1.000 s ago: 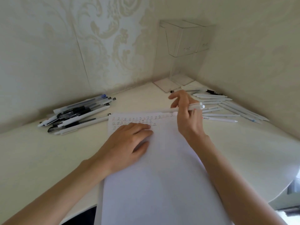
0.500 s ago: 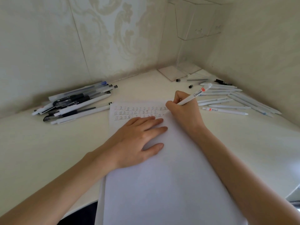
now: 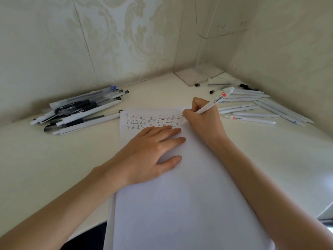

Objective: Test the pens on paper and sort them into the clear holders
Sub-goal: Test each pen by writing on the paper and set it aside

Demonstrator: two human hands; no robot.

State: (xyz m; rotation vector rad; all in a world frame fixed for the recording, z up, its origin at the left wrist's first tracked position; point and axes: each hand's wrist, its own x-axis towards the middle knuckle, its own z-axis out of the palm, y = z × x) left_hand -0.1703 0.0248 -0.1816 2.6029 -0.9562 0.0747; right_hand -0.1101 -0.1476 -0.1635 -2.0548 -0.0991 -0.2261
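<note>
A white sheet of paper (image 3: 180, 204) lies on the cream table, with three rows of small written marks (image 3: 151, 121) near its top. My left hand (image 3: 153, 150) rests flat on the sheet just below the marks, fingers straight. My right hand (image 3: 201, 120) grips a white pen (image 3: 214, 101) with a red label, tip down at the right end of the third row. Clear holders (image 3: 218, 20) stand on a transparent stand in the far corner; I see no pens in them.
A heap of black, clear and white pens (image 3: 81, 110) lies left of the paper. Several white pens (image 3: 255, 109) are spread at the right by the wall. Loose black caps (image 3: 212, 91) lie near the stand's clear base (image 3: 191, 76). The table edge curves at lower right.
My right hand turned the white pen from sideways into a writing grip and brought its tip down to the third row. The view tilted down and closer. My left hand stayed on the paper.
</note>
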